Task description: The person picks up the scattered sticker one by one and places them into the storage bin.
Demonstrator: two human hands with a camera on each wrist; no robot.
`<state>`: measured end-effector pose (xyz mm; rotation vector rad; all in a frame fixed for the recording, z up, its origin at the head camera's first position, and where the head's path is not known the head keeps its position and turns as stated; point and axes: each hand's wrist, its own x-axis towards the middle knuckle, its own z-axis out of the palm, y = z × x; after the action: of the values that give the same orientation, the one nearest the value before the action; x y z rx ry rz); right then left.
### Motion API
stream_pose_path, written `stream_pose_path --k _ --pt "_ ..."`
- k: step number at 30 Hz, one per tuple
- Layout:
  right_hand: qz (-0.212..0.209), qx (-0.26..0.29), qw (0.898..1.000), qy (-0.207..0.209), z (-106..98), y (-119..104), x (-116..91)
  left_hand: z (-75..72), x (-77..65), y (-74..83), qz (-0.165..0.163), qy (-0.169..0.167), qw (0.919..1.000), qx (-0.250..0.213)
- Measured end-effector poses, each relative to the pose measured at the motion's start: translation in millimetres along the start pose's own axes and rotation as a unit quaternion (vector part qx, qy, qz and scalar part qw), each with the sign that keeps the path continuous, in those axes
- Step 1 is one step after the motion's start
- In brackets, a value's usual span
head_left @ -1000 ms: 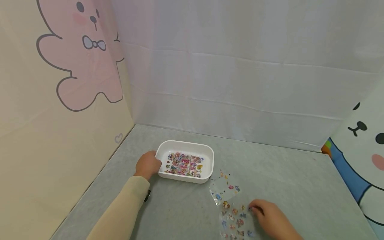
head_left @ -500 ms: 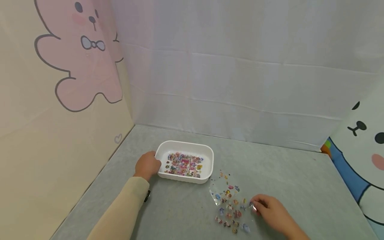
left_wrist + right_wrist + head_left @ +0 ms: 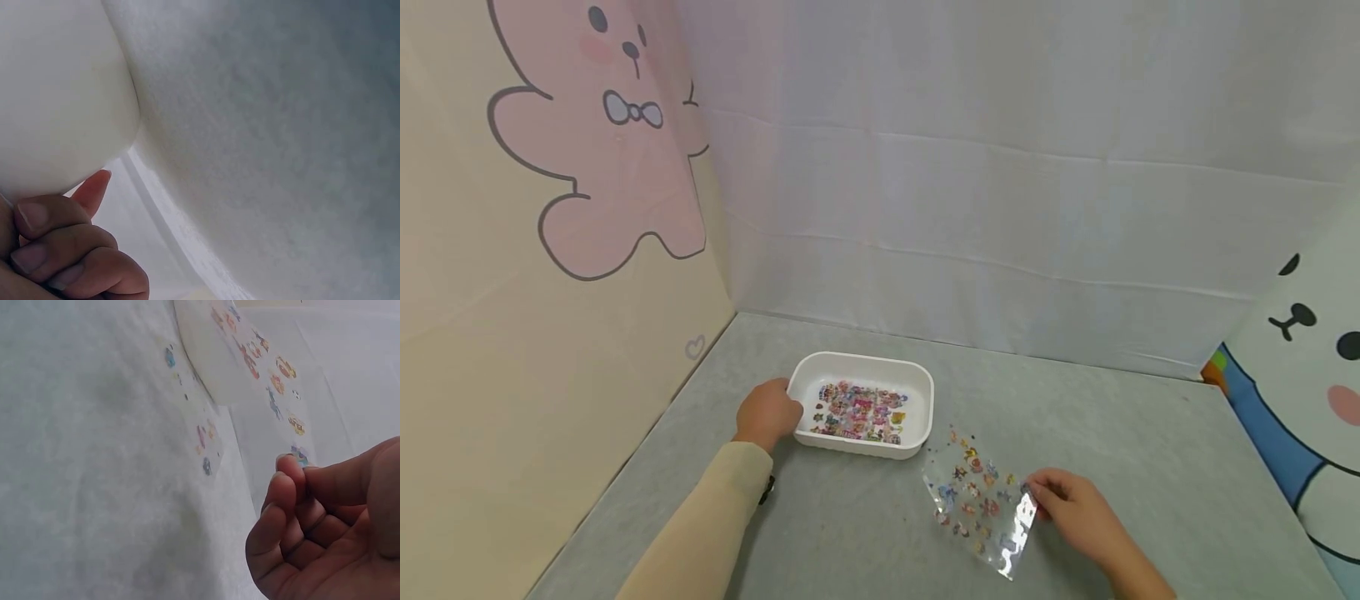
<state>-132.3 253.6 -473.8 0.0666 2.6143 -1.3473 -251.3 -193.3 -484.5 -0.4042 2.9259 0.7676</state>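
Observation:
My left hand (image 3: 769,414) grips the left end of a white plastic tray (image 3: 865,448), its fingers curled at the rim; in the left wrist view those fingers (image 3: 94,256) show below the tray's pale wall (image 3: 62,94). Colourful sticker sheets (image 3: 859,410) lie flat inside the tray. Between thumb and forefinger, my right hand (image 3: 1078,512) pinches the edge of a clear sticker sheet (image 3: 973,504) with small cartoon figures. The right wrist view shows this held sheet (image 3: 250,356) raised and tilted. Under it, a second clear sticker sheet (image 3: 206,440) lies on the table.
The grey table (image 3: 1150,442) meets a white curtain (image 3: 1000,208) at the back. A cream curtain with a pink bear (image 3: 625,167) hangs on the left. On the right is a panel with a white cartoon animal (image 3: 1315,358).
My right hand has moved up and away, lifting the sticker sheet off the table, so it now overlaps the sheet lying behind it. The left hand and tray have stayed put.

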Motion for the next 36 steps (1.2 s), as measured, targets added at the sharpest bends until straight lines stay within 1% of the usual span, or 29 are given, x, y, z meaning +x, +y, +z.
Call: stream_pose_path --k 3,9,15,19,23,26,31,36 --pt "-0.001 0.021 1.000 0.008 0.5 -3.9 5.9 -0.6 0.1 0.0 -0.001 -0.002 1.0000 -0.003" --pt "0.010 0.087 0.996 0.008 3.4 -18.9 23.1 -1.5 -1.0 -0.6 -0.002 0.001 1.0000 0.001" --pt "0.010 0.125 0.992 0.025 10.8 -36.6 38.6 -2.0 -2.6 -0.5 -0.002 -0.003 1.0000 0.006" --pt "0.000 0.145 0.988 0.044 16.7 -46.2 47.1 -0.7 -2.3 -0.1 -0.002 -0.003 1.0000 0.006" --pt "-0.009 0.167 0.984 0.068 25.2 -55.1 55.0 0.7 -1.6 0.3 -0.002 0.000 1.0000 0.002" --pt "-0.011 0.191 0.979 0.077 32.2 -61.5 60.3 0.9 -1.2 0.4 -0.002 0.002 1.0000 0.001" --pt "0.007 0.225 0.971 0.075 42.9 -71.6 68.9 0.2 -2.2 1.2 -0.002 0.000 1.0000 0.005" --pt "0.025 0.262 0.961 0.081 52.6 -79.6 75.4 -1.0 -3.1 2.7 -0.005 -0.002 1.0000 0.005"
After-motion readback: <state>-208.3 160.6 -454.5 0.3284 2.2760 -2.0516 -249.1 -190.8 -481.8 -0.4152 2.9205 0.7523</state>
